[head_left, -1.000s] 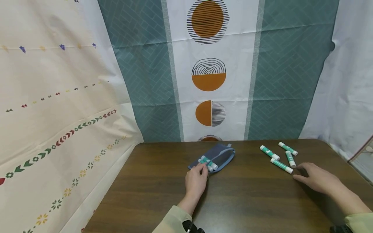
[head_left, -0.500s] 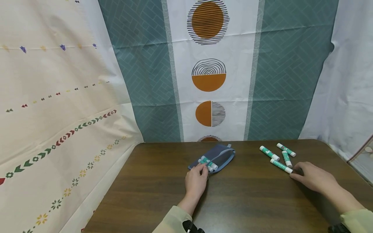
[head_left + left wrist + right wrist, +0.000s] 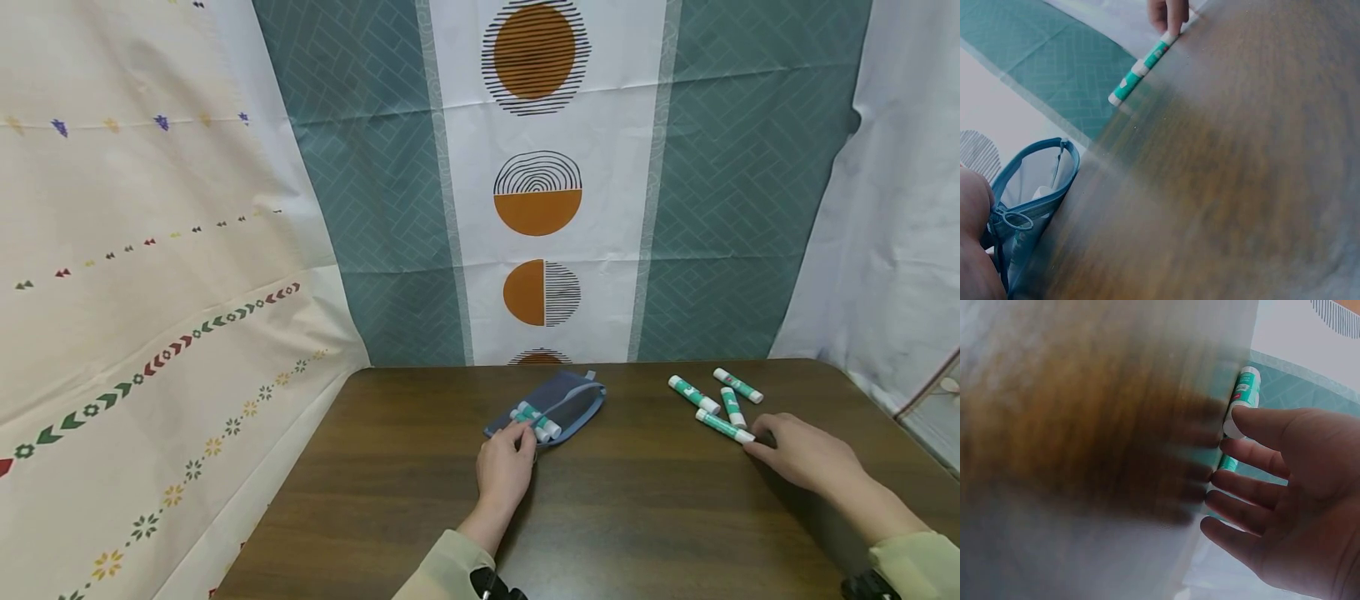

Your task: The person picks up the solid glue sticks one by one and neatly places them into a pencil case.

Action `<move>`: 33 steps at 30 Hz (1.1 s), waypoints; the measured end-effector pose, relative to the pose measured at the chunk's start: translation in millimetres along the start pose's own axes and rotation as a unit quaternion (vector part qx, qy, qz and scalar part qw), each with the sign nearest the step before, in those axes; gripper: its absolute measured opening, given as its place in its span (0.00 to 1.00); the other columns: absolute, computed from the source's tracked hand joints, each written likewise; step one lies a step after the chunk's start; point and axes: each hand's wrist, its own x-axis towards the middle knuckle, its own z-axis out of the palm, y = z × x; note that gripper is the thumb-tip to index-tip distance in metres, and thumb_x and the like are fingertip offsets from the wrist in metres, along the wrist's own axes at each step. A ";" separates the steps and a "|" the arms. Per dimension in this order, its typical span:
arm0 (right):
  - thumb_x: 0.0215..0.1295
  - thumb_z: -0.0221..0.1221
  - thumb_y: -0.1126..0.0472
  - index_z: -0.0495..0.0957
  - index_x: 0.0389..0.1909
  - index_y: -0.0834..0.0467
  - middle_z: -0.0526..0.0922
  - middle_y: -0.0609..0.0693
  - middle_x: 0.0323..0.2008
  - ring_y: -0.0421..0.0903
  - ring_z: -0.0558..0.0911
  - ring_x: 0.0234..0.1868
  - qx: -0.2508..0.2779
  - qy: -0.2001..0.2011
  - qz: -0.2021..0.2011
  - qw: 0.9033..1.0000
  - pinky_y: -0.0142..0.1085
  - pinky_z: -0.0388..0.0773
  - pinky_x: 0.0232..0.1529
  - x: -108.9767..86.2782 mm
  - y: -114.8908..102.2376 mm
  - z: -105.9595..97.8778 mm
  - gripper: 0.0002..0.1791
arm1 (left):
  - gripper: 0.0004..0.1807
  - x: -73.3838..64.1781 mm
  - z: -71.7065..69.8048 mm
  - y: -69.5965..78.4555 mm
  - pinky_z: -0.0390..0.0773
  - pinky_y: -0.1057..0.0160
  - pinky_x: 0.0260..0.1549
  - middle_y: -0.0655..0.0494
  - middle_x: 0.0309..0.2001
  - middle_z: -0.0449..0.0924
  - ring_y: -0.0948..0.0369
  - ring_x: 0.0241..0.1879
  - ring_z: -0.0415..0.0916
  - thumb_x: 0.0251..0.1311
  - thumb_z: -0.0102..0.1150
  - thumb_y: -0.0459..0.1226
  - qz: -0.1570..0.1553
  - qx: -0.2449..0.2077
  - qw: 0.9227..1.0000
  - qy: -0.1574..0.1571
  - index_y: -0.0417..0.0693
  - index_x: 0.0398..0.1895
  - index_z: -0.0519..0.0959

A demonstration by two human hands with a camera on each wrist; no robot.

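My left hand (image 3: 506,467) grips the near edge of a blue zippered pouch (image 3: 517,400), which lies with its mouth spread. Two glue sticks (image 3: 544,422), white with green labels, show through the pouch's clear side. At the right, my right hand (image 3: 802,454) has thumb and index finger on either side of the white end of a glue stick (image 3: 722,426) lying on the table. In the right wrist view that glue stick (image 3: 1245,389) shows past the thumb, while the other fingers (image 3: 1241,512) stay extended and spread.
Beyond the right hand lie more glue sticks: one at the left (image 3: 693,393), one upright to the camera (image 3: 732,407), one at the back (image 3: 738,386). The brown wooden table (image 3: 622,517) meets a hanging patterned cloth (image 3: 555,242) at its far edge.
My right hand has moved slightly left onto the glue stick's end. Two glue sticks beside it have shifted a little left. The left hand and pouch have stayed still.
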 end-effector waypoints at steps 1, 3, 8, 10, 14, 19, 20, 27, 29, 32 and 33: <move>0.70 0.72 0.52 0.85 0.45 0.59 0.86 0.67 0.47 0.70 0.86 0.49 -0.001 0.001 -0.001 1.000 0.66 0.81 0.35 0.2 -0.1 -0.4 0.15 | 0.12 0.2 0.0 0.1 0.82 0.42 0.65 0.49 0.55 0.92 0.48 0.62 0.87 0.74 0.64 0.38 0.000 0.000 1.000 0.000 0.52 0.48 0.96; 0.70 0.72 0.53 0.85 0.45 0.58 0.86 0.67 0.47 0.70 0.86 0.48 -0.003 0.001 -0.002 1.000 0.66 0.81 0.34 0.6 -0.3 -0.9 0.14 | 0.12 0.6 -0.1 0.3 0.82 0.42 0.65 0.50 0.55 0.92 0.48 0.62 0.87 0.74 0.64 0.38 0.000 0.000 1.000 0.000 0.52 0.48 0.96; 0.70 0.72 0.54 0.84 0.45 0.59 0.86 0.66 0.45 0.68 0.86 0.47 -0.006 0.000 -0.006 1.000 0.65 0.81 0.34 1.3 -1.0 -1.9 0.13 | 0.12 1.6 -0.1 0.5 0.82 0.43 0.65 0.50 0.55 0.92 0.49 0.62 0.87 0.74 0.64 0.38 -0.002 0.001 1.000 -0.001 0.52 0.49 0.96; 0.70 0.72 0.54 0.84 0.44 0.59 0.86 0.64 0.44 0.65 0.86 0.45 -0.006 -0.001 -0.008 1.000 0.64 0.81 0.33 1.7 -1.0 -2.1 0.12 | 0.12 1.9 0.2 0.2 0.82 0.43 0.65 0.49 0.56 0.92 0.49 0.62 0.87 0.74 0.64 0.39 -0.001 0.002 1.000 0.000 0.52 0.50 0.95; 0.70 0.72 0.55 0.83 0.42 0.59 0.85 0.60 0.41 0.59 0.85 0.41 -0.005 -0.003 -0.009 1.000 0.60 0.80 0.32 2.7 -0.1 -2.4 0.11 | 0.12 2.4 0.5 0.2 0.82 0.43 0.65 0.50 0.56 0.91 0.49 0.61 0.87 0.74 0.64 0.39 0.001 0.004 1.000 0.000 0.52 0.50 0.95; 0.70 0.71 0.56 0.84 0.42 0.59 0.86 0.59 0.40 0.58 0.85 0.40 -0.001 -0.006 -0.008 1.000 0.60 0.80 0.32 2.6 -0.1 -3.5 0.11 | 0.12 2.8 0.7 0.3 0.81 0.44 0.66 0.51 0.56 0.92 0.49 0.62 0.87 0.74 0.63 0.39 0.002 0.006 1.000 -0.002 0.52 0.49 0.96; 0.70 0.71 0.56 0.84 0.42 0.59 0.86 0.59 0.40 0.57 0.85 0.40 0.001 -0.007 -0.007 1.000 0.60 0.80 0.31 2.3 -0.2 -3.8 0.11 | 0.12 2.8 0.7 0.2 0.81 0.44 0.66 0.50 0.56 0.92 0.49 0.62 0.87 0.75 0.63 0.39 0.003 0.006 1.000 -0.002 0.52 0.50 0.96; 0.73 0.70 0.54 0.84 0.43 0.58 0.86 0.58 0.38 0.53 0.82 0.35 0.010 -0.019 0.008 1.000 0.57 0.78 0.29 0.1 -2.1 -6.8 0.11 | 0.12 1.5 0.3 -0.2 0.81 0.42 0.66 0.50 0.56 0.91 0.47 0.62 0.87 0.75 0.63 0.39 0.000 0.004 1.000 -0.004 0.52 0.48 0.96; 0.74 0.70 0.52 0.84 0.44 0.58 0.86 0.58 0.38 0.53 0.82 0.34 0.009 -0.022 0.012 1.000 0.56 0.77 0.28 -0.8 -2.6 -7.5 0.12 | 0.12 1.2 0.1 -0.4 0.81 0.42 0.66 0.50 0.56 0.92 0.47 0.62 0.87 0.75 0.63 0.38 0.001 0.003 1.000 -0.004 0.52 0.47 0.96; 0.75 0.69 0.51 0.84 0.45 0.57 0.87 0.60 0.39 0.54 0.82 0.34 0.011 -0.019 0.015 1.000 0.57 0.77 0.28 -2.6 -2.6 -7.9 0.13 | 0.12 0.7 -0.1 -0.4 0.81 0.42 0.66 0.51 0.55 0.92 0.48 0.62 0.87 0.75 0.63 0.38 0.001 0.002 1.000 -0.004 0.52 0.46 0.96; 0.75 0.69 0.51 0.84 0.45 0.57 0.87 0.60 0.39 0.54 0.83 0.34 0.011 -0.016 0.015 1.000 0.57 0.77 0.28 -3.3 -2.3 -7.9 0.13 | 0.12 0.5 -0.2 -0.3 0.81 0.42 0.66 0.51 0.55 0.92 0.49 0.62 0.87 0.75 0.63 0.38 0.002 0.002 1.000 -0.004 0.52 0.46 0.96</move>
